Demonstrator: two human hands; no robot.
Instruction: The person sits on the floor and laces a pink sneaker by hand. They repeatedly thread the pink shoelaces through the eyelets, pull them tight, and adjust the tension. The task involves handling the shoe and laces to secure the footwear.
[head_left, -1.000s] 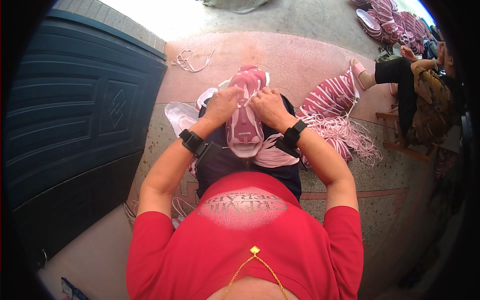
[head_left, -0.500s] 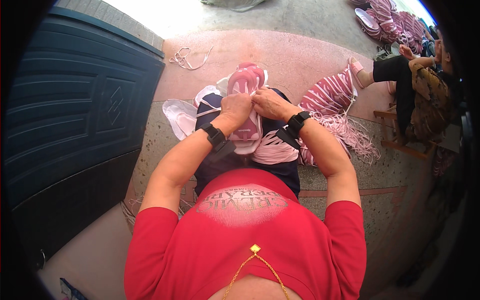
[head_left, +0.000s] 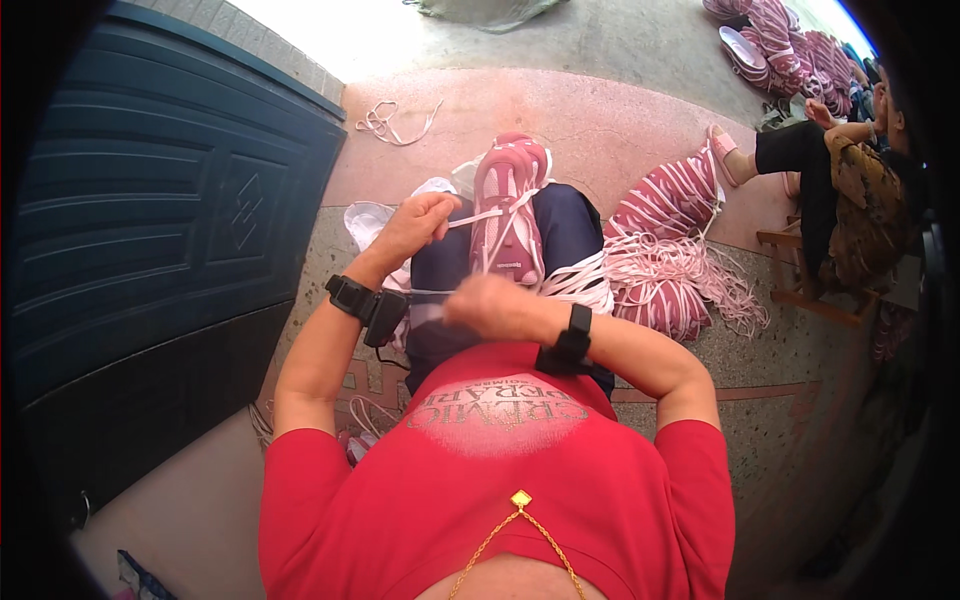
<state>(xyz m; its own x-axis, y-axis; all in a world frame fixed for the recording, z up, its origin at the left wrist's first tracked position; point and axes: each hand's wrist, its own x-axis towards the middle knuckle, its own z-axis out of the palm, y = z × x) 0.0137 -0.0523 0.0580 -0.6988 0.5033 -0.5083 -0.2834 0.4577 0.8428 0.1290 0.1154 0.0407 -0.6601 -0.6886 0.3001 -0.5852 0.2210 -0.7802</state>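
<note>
A pink shoe upper (head_left: pixel 508 205) lies along my lap between my thighs, with white laces crossing its front. Left of it, my left hand (head_left: pixel 418 226) is closed on a white shoelace (head_left: pixel 475 217) that stretches across to the upper. My right hand (head_left: pixel 488 306) is low over my lap, just below the heel end of the upper. Its fingers look curled but are smeared by motion, and a strand of lace shows beside them on the left. A bundle of pale laces (head_left: pixel 582 282) rests on my right thigh.
Bundled pink uppers (head_left: pixel 665 205) and a heap of loose laces (head_left: pixel 715 275) lie on the floor to the right. A loose lace (head_left: pixel 395 122) is ahead. A dark blue door (head_left: pixel 170 190) stands left. Another person (head_left: pixel 865 190) sits at right near more piled uppers (head_left: pixel 775 50).
My hands were together over the upper and have moved apart. The left went outward to the left, drawing a lace taut; the right came down and left toward my lap.
</note>
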